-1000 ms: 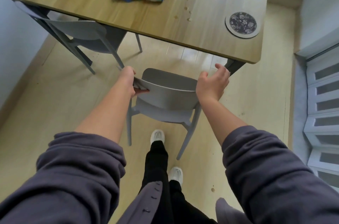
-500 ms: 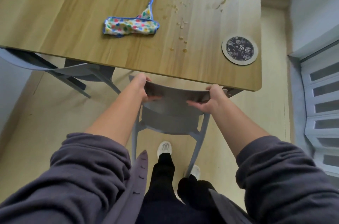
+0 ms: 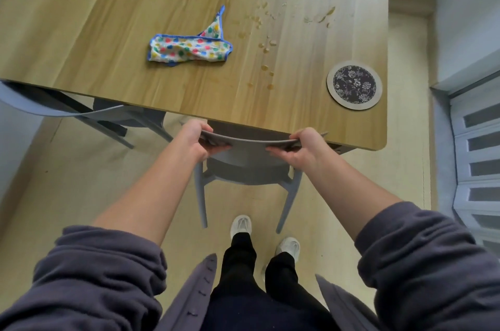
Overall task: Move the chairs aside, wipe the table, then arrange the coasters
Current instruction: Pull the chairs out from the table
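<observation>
Head view. Both hands on the grey chair (image 3: 247, 153) at the table's near edge, toward its right corner.

- Left hand (image 3: 197, 138): grips the left end of the backrest's top rim, fingers (image 3: 217, 145) curled round it.
- Right hand (image 3: 304, 148): grips the right end of the same rim, fingers (image 3: 278, 151) wrapped round it likewise.
- Chair: seat tucked under the table (image 3: 94, 19), backrest just at the table edge, two rear legs on the floor (image 3: 81, 181).
- Second grey chair (image 3: 48, 110): far left, also pushed under the table.
- On the table: crumpled polka-dot cloth (image 3: 189, 49) with blue trim, mid-surface; scatter of brownish drops (image 3: 266, 45) to its right; round floral coaster (image 3: 354, 84) near the right corner, flat, well apart from the cloth.
- Person stands just behind the chair, white shoes (image 3: 241, 225) between and behind its rear legs.
</observation>
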### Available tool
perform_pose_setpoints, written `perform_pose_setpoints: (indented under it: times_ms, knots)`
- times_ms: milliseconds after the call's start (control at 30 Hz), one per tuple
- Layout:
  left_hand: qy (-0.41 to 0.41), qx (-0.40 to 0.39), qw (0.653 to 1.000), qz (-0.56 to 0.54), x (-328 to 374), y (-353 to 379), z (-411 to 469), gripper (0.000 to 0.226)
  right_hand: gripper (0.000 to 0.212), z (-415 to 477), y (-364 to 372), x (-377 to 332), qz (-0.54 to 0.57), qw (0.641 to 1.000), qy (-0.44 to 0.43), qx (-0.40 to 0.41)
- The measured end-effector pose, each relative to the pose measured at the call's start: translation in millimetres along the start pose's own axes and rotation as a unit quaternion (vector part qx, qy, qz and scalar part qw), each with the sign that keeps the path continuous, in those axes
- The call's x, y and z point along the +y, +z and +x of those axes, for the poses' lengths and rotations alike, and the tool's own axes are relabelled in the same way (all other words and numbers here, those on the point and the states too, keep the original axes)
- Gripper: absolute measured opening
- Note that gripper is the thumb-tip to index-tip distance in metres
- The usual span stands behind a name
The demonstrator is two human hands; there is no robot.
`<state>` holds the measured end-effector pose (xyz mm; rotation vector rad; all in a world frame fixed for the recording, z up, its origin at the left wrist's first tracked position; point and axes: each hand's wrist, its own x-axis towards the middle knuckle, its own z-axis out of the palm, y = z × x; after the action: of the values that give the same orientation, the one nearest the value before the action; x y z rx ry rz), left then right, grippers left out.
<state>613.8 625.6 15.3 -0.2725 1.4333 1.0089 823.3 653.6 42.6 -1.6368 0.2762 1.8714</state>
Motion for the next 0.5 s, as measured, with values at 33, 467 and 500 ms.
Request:
perform_pose_setpoints:
  times_ms: [33,467,500]
  knots:
    - [0.002,-0.008,1.000,-0.016,-5,-4,3,0.019,0.028,2,-3,6,0.007,1.000,-0.012,-0.007]
    - [0.045,-0.026,0.999,-0.008,-44,-37,41,0.020,0.042,44,-33,53,0.060,0.997,-0.033,-0.023]
    - [0.048,-0.020,0.999,-0.005,-49,-41,45,0.021,0.043,47,-36,58,0.059,0.998,-0.032,-0.020]
